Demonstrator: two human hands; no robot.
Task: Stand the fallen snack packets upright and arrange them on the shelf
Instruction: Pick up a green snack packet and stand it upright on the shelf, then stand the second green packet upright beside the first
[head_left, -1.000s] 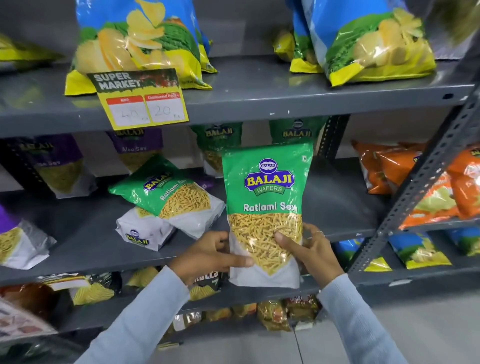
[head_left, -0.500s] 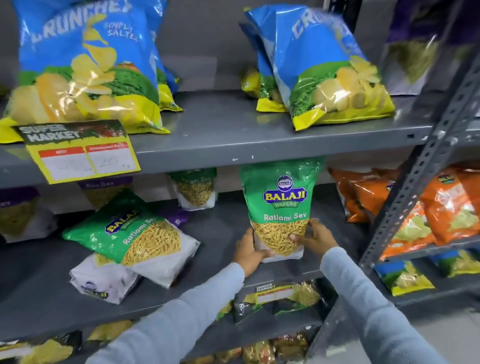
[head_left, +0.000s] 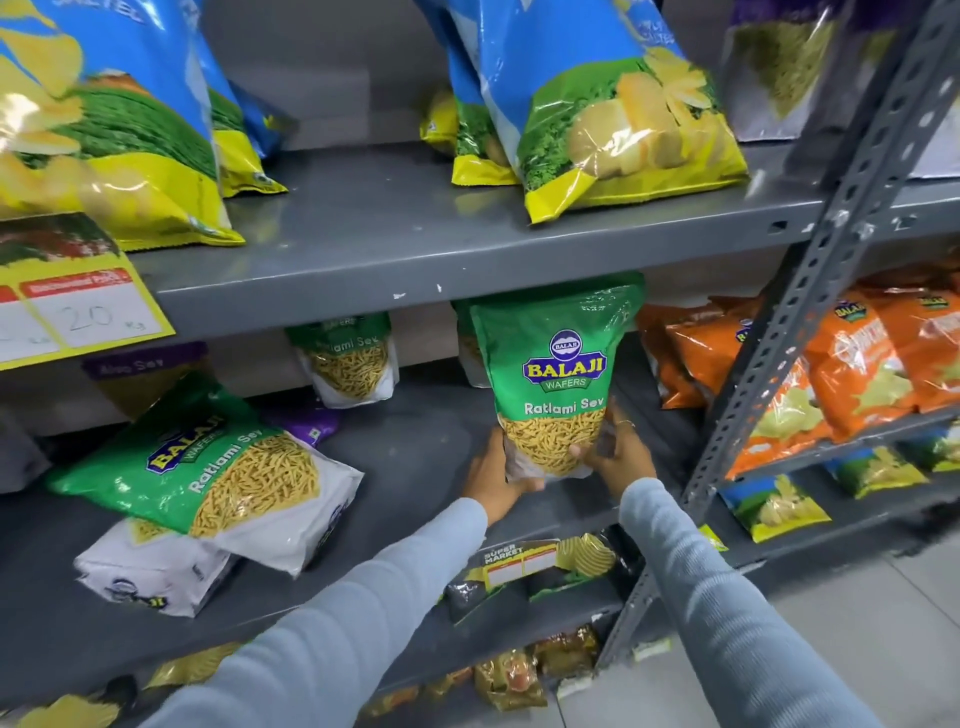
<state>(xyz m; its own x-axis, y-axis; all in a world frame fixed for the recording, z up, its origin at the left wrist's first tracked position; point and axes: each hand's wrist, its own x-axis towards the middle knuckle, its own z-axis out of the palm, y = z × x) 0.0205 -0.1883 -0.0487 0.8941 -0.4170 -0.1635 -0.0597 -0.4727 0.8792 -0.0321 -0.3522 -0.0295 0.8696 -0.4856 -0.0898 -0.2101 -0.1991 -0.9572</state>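
I hold a green Ratlami Sev packet (head_left: 558, 374) upright on the middle shelf (head_left: 415, 457), deep under the shelf above. My left hand (head_left: 491, 475) grips its lower left corner and my right hand (head_left: 618, 457) grips its lower right side. A second green Ratlami Sev packet (head_left: 208, 462) lies fallen at the left, resting on a white packet (head_left: 145, 571) that also lies flat. Another green packet (head_left: 348, 358) stands upright at the back. A purple packet (head_left: 306, 423) lies behind the fallen green one.
Big blue-and-yellow chip bags (head_left: 597, 114) stand on the upper shelf (head_left: 415, 244). Orange packets (head_left: 857, 364) fill the bay to the right, beyond a slanted perforated steel upright (head_left: 810, 291). A yellow price tag (head_left: 78, 306) hangs at the left. More packets sit on lower shelves.
Both hands have pushed the green packet further back onto the middle shelf, and my view has moved closer and lower.
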